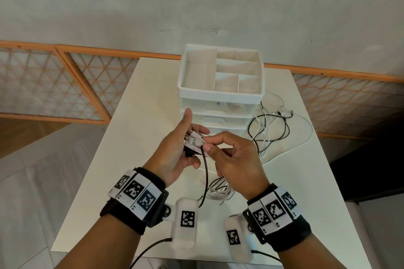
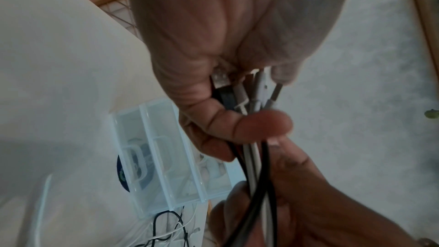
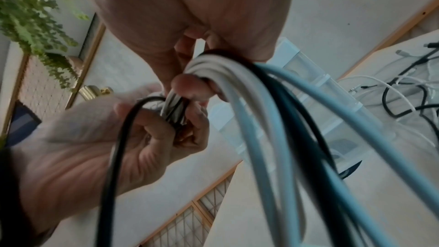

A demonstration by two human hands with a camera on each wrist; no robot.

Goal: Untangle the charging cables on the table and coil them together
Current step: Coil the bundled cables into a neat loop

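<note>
Left hand [image 1: 175, 150] and right hand [image 1: 236, 159] both pinching charging cables [image 2: 251, 159]. Plug ends [image 2: 240, 91] gathered at left thumb only in left wrist view. No readable writing.

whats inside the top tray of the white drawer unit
The top tray of the drawer unit shows only bare divided compartments; nothing visible in them. Its near wall hides the front compartments' floors.

Head view: from above, angled down at tabletop [image 1: 153, 98]. Wrist views: very near, upward past palms, somewhat blurred. Shared: cable plugs [image 2: 247, 91], drawer organizer [image 1: 220, 94].
</note>
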